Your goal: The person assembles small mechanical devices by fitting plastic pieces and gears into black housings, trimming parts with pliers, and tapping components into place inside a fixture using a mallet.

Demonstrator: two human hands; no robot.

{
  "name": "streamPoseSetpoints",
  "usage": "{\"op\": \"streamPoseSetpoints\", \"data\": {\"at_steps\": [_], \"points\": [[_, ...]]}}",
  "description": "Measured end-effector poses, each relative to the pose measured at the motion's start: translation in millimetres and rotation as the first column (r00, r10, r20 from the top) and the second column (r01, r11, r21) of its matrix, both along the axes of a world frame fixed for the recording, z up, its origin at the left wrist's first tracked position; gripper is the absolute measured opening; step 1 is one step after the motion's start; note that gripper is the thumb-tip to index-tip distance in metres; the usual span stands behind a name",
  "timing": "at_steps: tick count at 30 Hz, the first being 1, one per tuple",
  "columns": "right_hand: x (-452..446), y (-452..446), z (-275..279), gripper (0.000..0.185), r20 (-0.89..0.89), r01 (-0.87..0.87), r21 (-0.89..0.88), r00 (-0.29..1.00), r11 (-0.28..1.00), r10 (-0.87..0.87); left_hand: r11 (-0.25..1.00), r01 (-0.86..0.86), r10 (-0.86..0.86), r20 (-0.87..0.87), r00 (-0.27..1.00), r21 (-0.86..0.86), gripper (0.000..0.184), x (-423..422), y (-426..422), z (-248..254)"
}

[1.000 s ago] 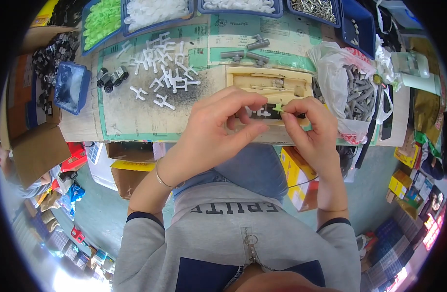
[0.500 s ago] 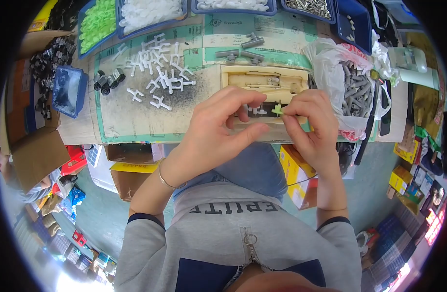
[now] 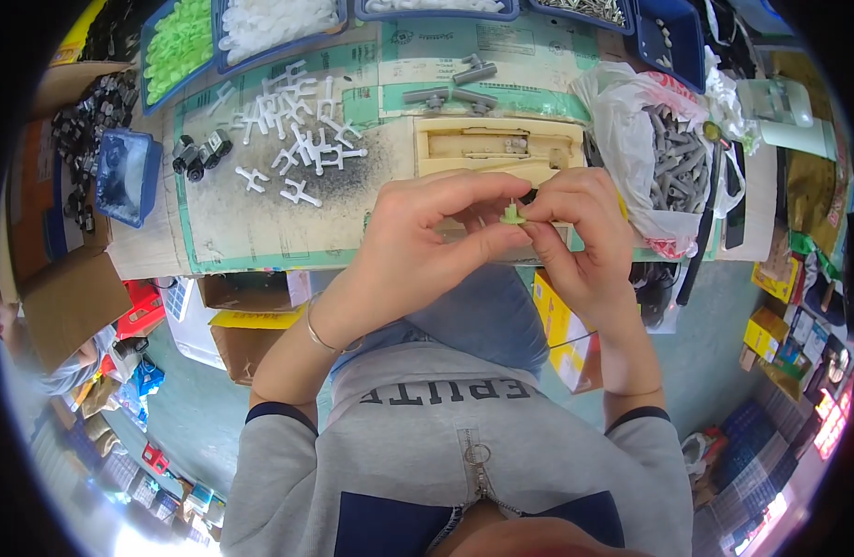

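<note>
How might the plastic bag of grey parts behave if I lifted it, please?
The plastic bag would probably flop, as its film looks thin and crumpled. It may sag under the many grey parts piled inside, and some could spill, since its mouth lies open.

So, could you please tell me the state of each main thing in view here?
Right hand, pinching the green piece.
Green piece, held at its edge.
Left hand, curled beside it; grip unclear.
White parts, loose and scattered.
Plastic bag, open, grey parts inside.
Upper-right blue tray, open, few small pieces inside.
Beige fixture, partly hidden by the hands.
</note>
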State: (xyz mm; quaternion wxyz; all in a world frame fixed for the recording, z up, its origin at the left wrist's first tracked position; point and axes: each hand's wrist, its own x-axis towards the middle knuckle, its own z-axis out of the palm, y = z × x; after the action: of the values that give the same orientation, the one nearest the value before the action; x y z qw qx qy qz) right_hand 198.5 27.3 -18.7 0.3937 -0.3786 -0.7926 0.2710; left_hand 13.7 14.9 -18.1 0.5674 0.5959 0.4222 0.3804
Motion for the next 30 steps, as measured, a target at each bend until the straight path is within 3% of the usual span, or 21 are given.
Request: {"op": "streamPoseSetpoints", "data": {"at_steps": [4,6,8,9,11,17,30], "points": [[5.4,3.8,4.0,0.017,0.049,0.028,0.014,0.998,1.0,-0.029,0.994,-0.106,0.106,0.008,0.994,0.038,0.036,-1.3,-2.2,-1.3],[11.2,9.2,2.6,0.015,0.21,0.095,0.0,0.973,0.995,-0.093,0.987,-0.132,0.135,-0.022,0.991,0.087,0.035,-6.6,-2.8,-2.3],[14.0,12.7,-0.2,0.013,0.233,0.106,-0.002,0.967,0.994,-0.102,0.946,-0.126,0.193,-0.208,0.959,0.299,0.032,-11.2,-2.6,-3.2],[15.0,13.9,0.2,0.013,0.287,0.064,0.02,0.956,0.998,-0.067,0.947,-0.125,0.191,-0.208,0.959,0.296,0.032,-11.0,-3.1,-6.0],[15.1,12.4,-0.2,0.012,0.341,0.022,0.031,0.939,0.999,-0.032,0.869,-0.105,0.28,-0.304,0.911,0.484,0.028,-9.8,-6.7,-13.6],[7.9,12.7,-0.5,0.012,0.442,-0.07,0.041,0.896,0.997,0.044,0.697,0.058,0.423,-0.476,0.771,0.715,0.02,2.9,-15.2,-26.2],[0.6,24.3,14.4,0.015,0.601,-0.232,0.016,0.78,0.972,0.176,0.631,0.148,0.456,-0.519,0.723,0.762,0.02,8.1,-19.0,-36.4]]}}
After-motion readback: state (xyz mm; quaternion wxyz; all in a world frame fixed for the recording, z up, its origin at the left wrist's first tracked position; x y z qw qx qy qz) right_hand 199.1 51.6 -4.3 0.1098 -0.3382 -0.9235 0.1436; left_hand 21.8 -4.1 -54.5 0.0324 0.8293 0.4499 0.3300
